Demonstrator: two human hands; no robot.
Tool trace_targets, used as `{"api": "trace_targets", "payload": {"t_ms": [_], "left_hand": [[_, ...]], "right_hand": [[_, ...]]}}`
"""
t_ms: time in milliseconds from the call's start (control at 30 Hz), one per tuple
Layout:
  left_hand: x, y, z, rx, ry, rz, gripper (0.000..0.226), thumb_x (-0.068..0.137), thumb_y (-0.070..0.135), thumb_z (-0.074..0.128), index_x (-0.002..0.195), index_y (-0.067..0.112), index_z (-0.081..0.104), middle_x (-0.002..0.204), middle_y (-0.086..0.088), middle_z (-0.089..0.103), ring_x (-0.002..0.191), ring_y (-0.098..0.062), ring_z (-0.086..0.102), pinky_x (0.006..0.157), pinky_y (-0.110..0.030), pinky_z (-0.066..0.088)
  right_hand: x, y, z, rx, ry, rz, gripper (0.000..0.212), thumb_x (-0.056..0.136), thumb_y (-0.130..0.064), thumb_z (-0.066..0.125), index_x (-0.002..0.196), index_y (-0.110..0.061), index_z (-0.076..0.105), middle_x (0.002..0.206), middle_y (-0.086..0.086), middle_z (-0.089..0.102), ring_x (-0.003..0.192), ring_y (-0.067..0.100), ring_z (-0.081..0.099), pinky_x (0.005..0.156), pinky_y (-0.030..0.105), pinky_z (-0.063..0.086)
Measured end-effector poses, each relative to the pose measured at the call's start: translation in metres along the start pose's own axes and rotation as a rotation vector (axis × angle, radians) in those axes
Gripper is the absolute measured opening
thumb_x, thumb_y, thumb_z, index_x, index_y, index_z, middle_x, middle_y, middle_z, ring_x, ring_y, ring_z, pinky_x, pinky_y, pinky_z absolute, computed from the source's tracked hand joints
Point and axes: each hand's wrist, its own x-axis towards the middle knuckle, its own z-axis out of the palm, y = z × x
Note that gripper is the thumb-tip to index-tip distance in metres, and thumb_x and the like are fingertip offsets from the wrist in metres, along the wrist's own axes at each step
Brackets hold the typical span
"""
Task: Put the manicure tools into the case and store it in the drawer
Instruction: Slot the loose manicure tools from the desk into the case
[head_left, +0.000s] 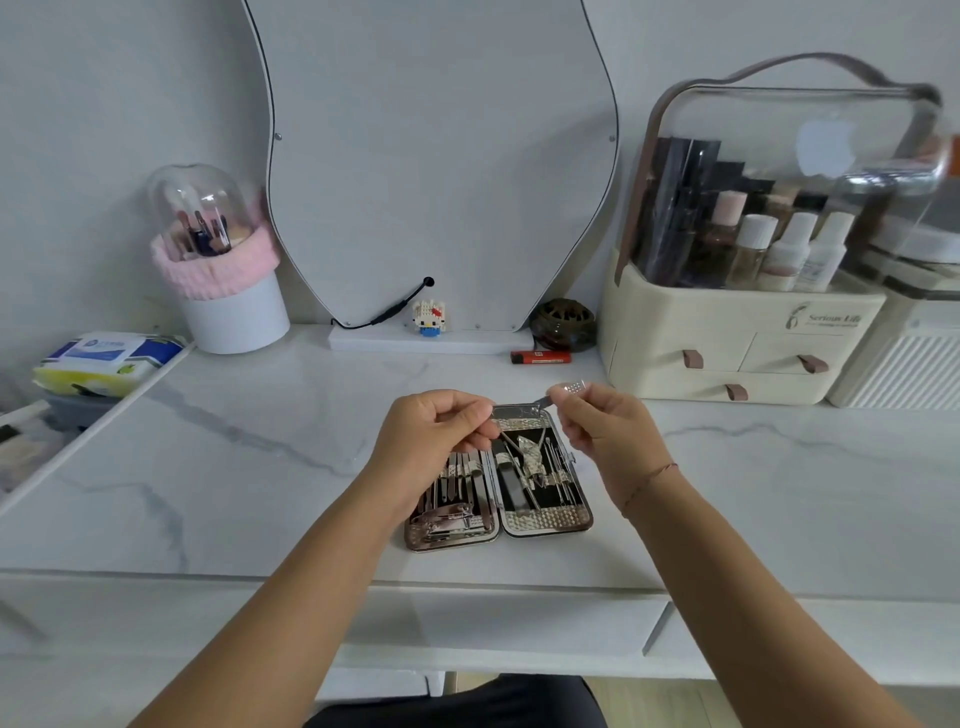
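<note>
An open manicure case (550, 519) lies flat on the marble table, both halves lined with several metal tools under straps. My right hand (602, 431) pinches a textured metal tool (569, 388) above the case's far right corner, its thin tip pointing left. My left hand (431, 436) hovers over the case's far left part, fingers curled and pinching at a strap or tool near the hinge; what it pinches is hidden. The drawer front (519, 618) sits below the table edge.
A mirror (441, 156) stands at the back. Near it are a toy figure (430, 318), a red lighter (540, 357) and a dark jar (563, 325). A cosmetics organiser (737, 322) stands right; a brush holder (228, 291) and wipes (104, 361) left.
</note>
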Motion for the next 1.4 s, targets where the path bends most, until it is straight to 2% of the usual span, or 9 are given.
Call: {"api": "trace_targets", "payload": {"t_ms": [100, 200, 300, 533, 700, 767, 867, 967, 1400], "left_hand": [[-0.001, 0.001, 0.001, -0.032, -0.020, 0.005, 0.009, 0.086, 0.014, 0.064, 0.090, 0.014, 0.072, 0.077, -0.004, 0.074, 0.069, -0.011, 0.068, 0.066, -0.019, 0.053], [-0.001, 0.002, 0.000, -0.041, -0.051, 0.034, 0.010, 0.085, 0.013, 0.064, 0.089, 0.018, 0.072, 0.078, -0.005, 0.074, 0.070, -0.013, 0.068, 0.068, -0.020, 0.053], [0.000, 0.003, -0.003, 0.014, -0.097, 0.075, 0.012, 0.083, 0.011, 0.066, 0.088, 0.020, 0.073, 0.078, -0.005, 0.074, 0.072, -0.014, 0.069, 0.070, -0.022, 0.053], [0.005, -0.005, -0.003, 0.362, -0.152, 0.154, 0.018, 0.075, 0.018, 0.076, 0.085, 0.034, 0.073, 0.082, 0.013, 0.074, 0.078, -0.002, 0.067, 0.075, -0.012, 0.049], [0.014, -0.012, 0.003, 0.426, -0.144, 0.184, 0.021, 0.078, 0.018, 0.074, 0.096, 0.031, 0.072, 0.086, 0.016, 0.071, 0.076, 0.004, 0.063, 0.071, -0.007, 0.047], [0.020, -0.016, 0.003, 0.451, -0.121, 0.190, 0.026, 0.080, 0.021, 0.072, 0.105, 0.028, 0.070, 0.097, 0.016, 0.070, 0.085, 0.007, 0.061, 0.081, -0.012, 0.048], [0.029, -0.026, -0.003, 0.601, -0.097, 0.187, 0.036, 0.086, 0.032, 0.065, 0.122, 0.027, 0.061, 0.121, 0.015, 0.059, 0.115, 0.001, 0.049, 0.097, -0.019, 0.034], [0.033, -0.038, -0.008, 0.708, -0.112, 0.184, 0.039, 0.091, 0.037, 0.057, 0.128, 0.025, 0.058, 0.135, 0.009, 0.053, 0.131, -0.006, 0.040, 0.109, -0.028, 0.028], [0.036, -0.049, -0.009, 0.697, -0.125, 0.212, 0.035, 0.092, 0.039, 0.053, 0.124, 0.027, 0.062, 0.131, 0.013, 0.057, 0.125, -0.003, 0.048, 0.109, -0.029, 0.034]], "right_hand": [[0.000, 0.000, -0.001, 0.205, -0.076, 0.102, 0.020, 0.092, -0.018, 0.055, 0.078, -0.006, 0.062, 0.055, -0.001, 0.051, 0.047, 0.006, 0.040, 0.051, 0.015, 0.035], [0.000, -0.002, -0.004, 0.380, -0.283, 0.236, 0.023, 0.095, -0.023, 0.046, 0.077, -0.012, 0.057, 0.055, -0.004, 0.048, 0.045, 0.005, 0.038, 0.046, 0.014, 0.033], [0.003, -0.003, -0.006, 0.408, -0.334, 0.336, 0.025, 0.096, -0.024, 0.045, 0.075, -0.014, 0.055, 0.051, -0.004, 0.050, 0.041, 0.005, 0.038, 0.043, 0.015, 0.031], [0.011, -0.006, -0.004, -0.224, -0.158, 0.036, 0.017, 0.090, -0.014, 0.057, 0.085, 0.001, 0.064, 0.061, 0.002, 0.057, 0.052, 0.009, 0.043, 0.055, 0.017, 0.038], [0.017, -0.004, -0.003, -0.564, -0.144, -0.166, 0.014, 0.091, -0.021, 0.056, 0.085, -0.012, 0.065, 0.064, -0.004, 0.063, 0.055, 0.005, 0.051, 0.060, 0.019, 0.045], [0.023, -0.003, -0.006, -0.665, -0.082, -0.226, 0.015, 0.092, -0.022, 0.054, 0.088, -0.012, 0.064, 0.068, -0.003, 0.066, 0.061, 0.010, 0.055, 0.062, 0.022, 0.046], [0.035, 0.000, -0.012, -0.806, -0.013, -0.285, 0.016, 0.093, -0.020, 0.051, 0.089, -0.010, 0.063, 0.075, 0.003, 0.067, 0.073, 0.021, 0.061, 0.070, 0.032, 0.050], [0.045, 0.004, -0.016, -0.917, -0.030, -0.306, 0.016, 0.092, -0.016, 0.049, 0.086, -0.008, 0.062, 0.079, 0.007, 0.066, 0.077, 0.025, 0.059, 0.069, 0.031, 0.045], [0.058, 0.007, -0.011, -1.043, -0.106, -0.296, 0.019, 0.094, -0.019, 0.048, 0.089, -0.008, 0.062, 0.083, 0.007, 0.065, 0.079, 0.023, 0.059, 0.072, 0.032, 0.048]]}}
